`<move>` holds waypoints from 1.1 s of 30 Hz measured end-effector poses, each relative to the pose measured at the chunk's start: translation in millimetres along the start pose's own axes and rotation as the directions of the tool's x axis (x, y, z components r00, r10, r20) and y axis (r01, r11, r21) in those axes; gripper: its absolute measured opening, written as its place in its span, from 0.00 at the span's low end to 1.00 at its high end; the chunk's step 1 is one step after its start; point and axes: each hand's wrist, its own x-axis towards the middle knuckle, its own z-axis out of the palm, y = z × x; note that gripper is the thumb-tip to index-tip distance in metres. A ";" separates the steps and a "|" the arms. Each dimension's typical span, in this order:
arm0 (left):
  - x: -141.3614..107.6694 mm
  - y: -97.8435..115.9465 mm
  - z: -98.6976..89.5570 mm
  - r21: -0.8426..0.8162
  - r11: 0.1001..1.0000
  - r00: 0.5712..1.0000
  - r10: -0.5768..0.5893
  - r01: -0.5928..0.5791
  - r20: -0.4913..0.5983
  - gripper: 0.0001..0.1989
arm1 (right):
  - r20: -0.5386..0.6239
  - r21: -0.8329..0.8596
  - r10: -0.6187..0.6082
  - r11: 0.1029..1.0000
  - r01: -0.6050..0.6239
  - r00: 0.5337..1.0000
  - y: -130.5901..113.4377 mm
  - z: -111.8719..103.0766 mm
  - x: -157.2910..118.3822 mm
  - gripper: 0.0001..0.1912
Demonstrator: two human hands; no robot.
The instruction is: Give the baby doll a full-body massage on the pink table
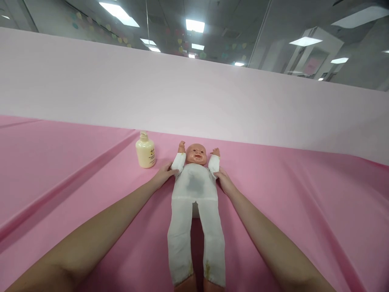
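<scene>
Hands (164, 174) (224, 180) seemingly gripping doll (196, 190)

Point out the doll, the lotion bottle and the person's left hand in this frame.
doll (194, 184): head view, on the white torso with the grey stain.
lotion bottle (145, 154): head view, on the cream body.
left hand (164, 174): head view, on the back of the hand beside the doll's sleeve.

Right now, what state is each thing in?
Doll: flat on its back, arms raised, head away from the camera, white suit on with a grey stain at the chest.
Bottle: upright left of the doll, apart from it, pump top on.
Left hand: on the doll's side under its sleeve.
Right hand: on the doll's other side.
Cloth: pink, spread out, long creases at left.
</scene>
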 end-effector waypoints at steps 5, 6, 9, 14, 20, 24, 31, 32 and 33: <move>0.2 2.4 2.8 -0.057 0.996 0.996 0.067 -0.064 0.054 0.28 | 0.043 -0.007 0.002 1.000 -0.002 0.999 -4.7 0.2 0.5 0.26; 0.2 2.9 3.4 -0.062 0.995 0.994 0.084 -0.080 0.066 0.28 | 0.045 -0.008 0.004 1.000 -0.004 0.999 -6.2 0.8 0.3 0.27; 0.3 2.7 3.6 -0.066 0.994 0.991 0.097 -0.092 0.090 0.25 | 0.072 0.002 -0.003 1.000 0.002 0.997 -12.0 4.8 -2.1 0.25; 1.3 -3.2 -0.5 -0.078 0.997 0.999 0.015 -0.011 0.045 0.17 | 0.089 0.040 -0.040 0.999 0.037 0.995 -13.0 8.7 -4.5 0.13; 1.7 -6.0 -4.0 -0.045 0.999 1.000 -0.006 0.007 0.017 0.17 | 0.045 0.053 0.010 0.999 -0.012 0.999 -1.2 0.9 2.2 0.14; 0.3 -3.4 -2.2 -0.041 0.999 1.000 0.010 -0.009 0.023 0.17 | 0.057 0.064 -0.019 0.998 0.016 0.998 -2.9 2.0 1.6 0.17; -5.0 6.9 3.5 -0.040 0.998 0.999 0.039 -0.039 -0.005 0.17 | 0.034 0.033 -0.020 0.999 0.019 0.999 -8.8 5.9 -3.1 0.18; -5.2 7.1 3.2 -0.038 0.999 0.999 0.034 -0.034 -0.006 0.17 | 0.045 0.030 -0.027 0.999 0.026 0.999 -9.3 6.2 -3.6 0.18; -5.1 6.8 2.6 -0.032 0.999 1.000 0.030 -0.030 -0.008 0.18 | 0.051 0.023 -0.032 0.999 0.031 0.998 -9.5 6.2 -3.9 0.18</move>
